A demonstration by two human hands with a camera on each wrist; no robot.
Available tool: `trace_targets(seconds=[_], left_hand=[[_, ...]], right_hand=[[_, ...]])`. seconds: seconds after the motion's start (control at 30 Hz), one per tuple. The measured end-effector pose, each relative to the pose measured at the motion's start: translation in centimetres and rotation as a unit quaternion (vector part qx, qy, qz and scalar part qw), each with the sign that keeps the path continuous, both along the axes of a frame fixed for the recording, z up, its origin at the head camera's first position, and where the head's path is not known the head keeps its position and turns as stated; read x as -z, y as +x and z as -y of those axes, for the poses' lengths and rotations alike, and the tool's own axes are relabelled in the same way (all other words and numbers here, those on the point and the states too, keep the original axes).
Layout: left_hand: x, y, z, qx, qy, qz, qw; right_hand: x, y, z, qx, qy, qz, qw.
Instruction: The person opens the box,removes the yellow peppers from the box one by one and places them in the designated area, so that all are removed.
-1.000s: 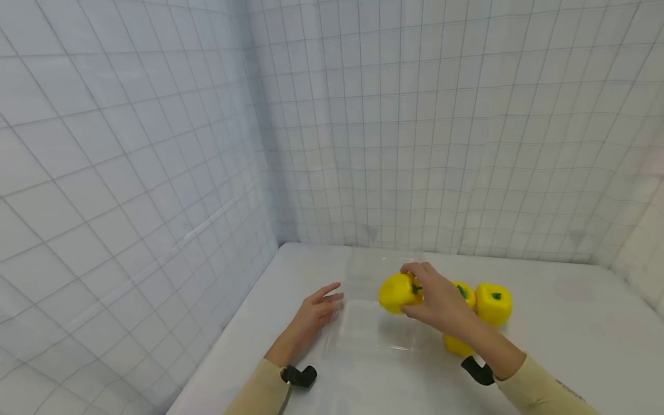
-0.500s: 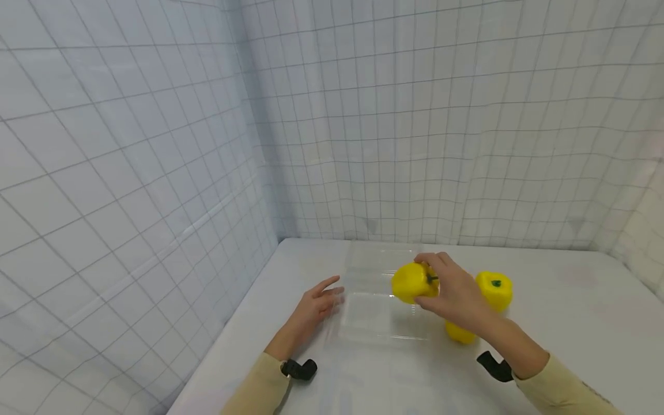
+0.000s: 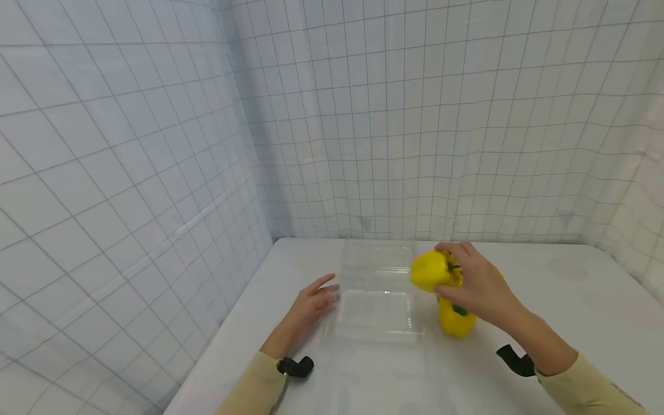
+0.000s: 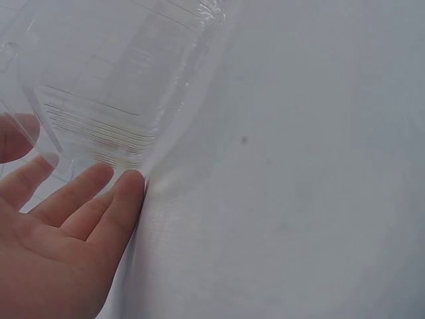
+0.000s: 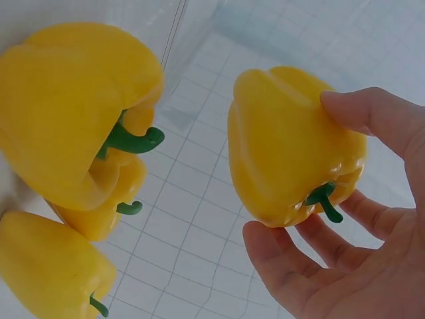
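My right hand [image 3: 479,285] holds a yellow bell pepper [image 3: 430,272] above the table, just right of the clear plastic container [image 3: 374,311]. In the right wrist view, the thumb presses one side of this pepper [image 5: 292,146] and the fingers support the other, its green stem turned toward the palm. Below the hand stands another yellow pepper [image 3: 456,321]. More peppers are mostly hidden behind the hand in the head view. My left hand [image 3: 309,305] rests at the container's left side, fingers loosely extended; in the left wrist view, fingertips touch or nearly touch its clear wall [image 4: 99,93].
The container's flat lid [image 3: 377,255] lies unfolded behind its base. Several yellow peppers, one of them large [image 5: 60,113], cluster at the left in the right wrist view. Grid-patterned white sheets [image 3: 394,127] enclose the white table [image 3: 550,300] at the back and sides.
My right hand has moved rightward with the pepper, from over the container to beside it, covering the peppers standing there. My left hand stays in place. The head view has shifted slightly.
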State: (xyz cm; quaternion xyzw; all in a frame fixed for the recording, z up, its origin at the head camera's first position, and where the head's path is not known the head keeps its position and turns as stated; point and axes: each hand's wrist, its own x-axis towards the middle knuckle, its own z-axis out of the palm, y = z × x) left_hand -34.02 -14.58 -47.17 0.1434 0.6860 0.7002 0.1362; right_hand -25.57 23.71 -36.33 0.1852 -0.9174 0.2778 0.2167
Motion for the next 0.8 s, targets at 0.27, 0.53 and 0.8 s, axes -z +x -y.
trace_targets(seconds=[0.27,0.53,0.8], left_hand=[[0.1,0.1,0.0,0.004,0.007,0.005,1.0000],[0.3,-0.1,0.1,0.002,0.000,0.009,1.0000],[0.2,0.0,0.1,0.008,-0.006,0.004,0.9999]], right_hand=[[0.0,0.5,-1.1,0.002,-0.007,-0.011,0.9999],[-0.2,1.4,-2.2,0.023,-0.010,-0.017,0.9995],[-0.5,2.3,-3.6,0.032,-0.001,-0.029,0.9991]])
